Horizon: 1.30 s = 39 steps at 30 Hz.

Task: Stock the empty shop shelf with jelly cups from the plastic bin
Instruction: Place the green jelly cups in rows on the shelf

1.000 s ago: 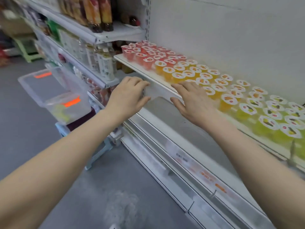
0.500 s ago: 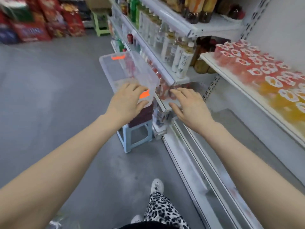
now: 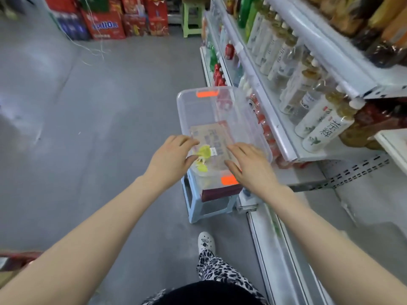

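Note:
A clear plastic bin (image 3: 222, 100) with orange handles stands on a pale blue stool (image 3: 193, 205) beside the shelving. In its near end lie a few yellow-green jelly cups (image 3: 204, 152) on a printed card. My left hand (image 3: 169, 157) hovers over the bin's near left corner, fingers relaxed and spread, fingertips close to the cups but not around one. My right hand (image 3: 251, 166) is over the near right rim, fingers straight, holding nothing. Only a white corner of the jelly shelf (image 3: 392, 144) shows at the right edge.
Bottled drinks (image 3: 319, 122) fill the shelves right of the bin. Below them runs a bare bottom shelf (image 3: 308, 249). Red cartons (image 3: 105, 25) and a green stool (image 3: 191, 16) stand at the aisle's far end. My shoe (image 3: 206, 241) is on the grey floor.
I have turned left from the jelly shelf to the bin. Both hands left the shelf edge and came over the bin's near end, still holding nothing.

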Motion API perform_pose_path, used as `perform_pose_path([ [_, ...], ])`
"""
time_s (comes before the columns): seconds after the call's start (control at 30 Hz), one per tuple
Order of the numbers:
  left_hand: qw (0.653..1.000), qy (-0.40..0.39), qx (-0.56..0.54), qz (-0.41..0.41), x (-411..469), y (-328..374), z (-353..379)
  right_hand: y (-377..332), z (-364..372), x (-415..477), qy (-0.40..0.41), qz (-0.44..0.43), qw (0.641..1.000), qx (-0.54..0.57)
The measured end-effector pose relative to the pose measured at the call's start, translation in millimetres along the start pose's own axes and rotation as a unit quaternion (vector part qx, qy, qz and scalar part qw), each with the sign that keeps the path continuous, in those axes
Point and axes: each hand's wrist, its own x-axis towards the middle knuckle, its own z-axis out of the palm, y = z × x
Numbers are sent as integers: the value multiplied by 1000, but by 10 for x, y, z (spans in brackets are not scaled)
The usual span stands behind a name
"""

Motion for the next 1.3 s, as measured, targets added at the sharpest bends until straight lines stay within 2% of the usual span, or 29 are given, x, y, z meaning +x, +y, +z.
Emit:
perform_pose_path([
  [0.13,1000,-5,-2,-5,542,-285,95,201,195,517,-47,14,999,22],
  [0.23,999,-32,-6,3,878,-503,198,288,372,756,-45,28,998,32],
  [0.37,995,-68,-4,70,1410,-836,380,339,595,1039,-44,83,995,41],
  [0.57,960,-159,-4,228,2250,-1211,612,191,861,1306,-78,246,964,62],
  [0.67,925,-210,-9,315,2594,-1300,740,-11,991,1319,-54,337,938,63],
  [0.73,896,-238,-10,374,2785,-1266,858,-180,1083,1299,-44,409,908,80],
  [0.87,834,-297,-8,465,2976,-1008,1092,-360,1210,1210,-68,518,849,86],
  [1.1,730,-409,62,545,3150,-761,1593,-350,1399,1265,-67,628,768,109],
  [1.3,598,-485,162,618,3108,-792,2073,-477,1527,1385,-58,732,661,155],
])
